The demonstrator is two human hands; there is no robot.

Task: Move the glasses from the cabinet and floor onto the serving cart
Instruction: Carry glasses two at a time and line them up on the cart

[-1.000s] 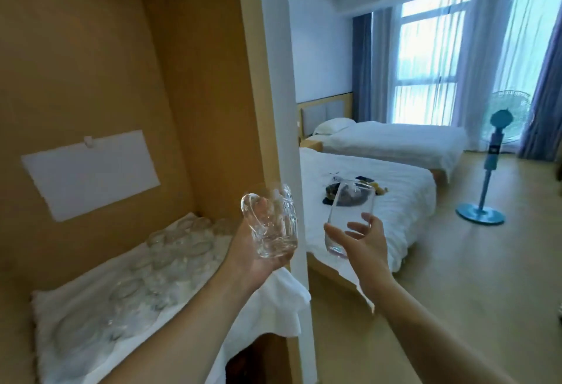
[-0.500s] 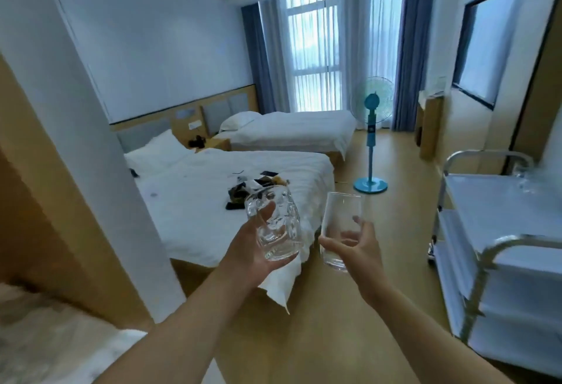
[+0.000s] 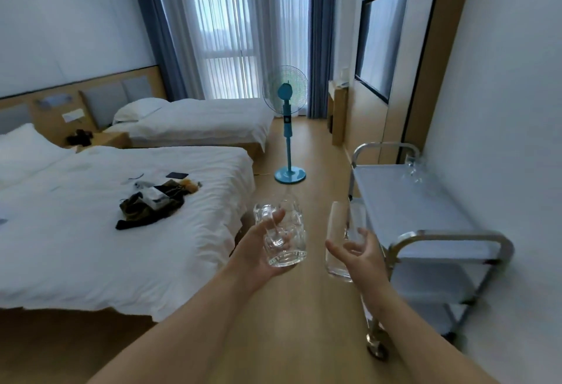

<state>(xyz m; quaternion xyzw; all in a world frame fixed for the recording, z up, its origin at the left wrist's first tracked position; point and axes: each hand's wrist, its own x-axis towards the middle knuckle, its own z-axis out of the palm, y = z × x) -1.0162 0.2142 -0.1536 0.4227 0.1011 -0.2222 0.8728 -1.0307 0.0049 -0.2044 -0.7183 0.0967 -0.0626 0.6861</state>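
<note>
Gripping a faceted clear glass mug from below-left, left hand; right hand wraps a smooth straight tumbler, upright. Beyond, steel-framed serving cart, more glassware at its far right corner.

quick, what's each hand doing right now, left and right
Left hand: grips a handled glass mug.
Right hand: grips a tall plain glass.
</note>
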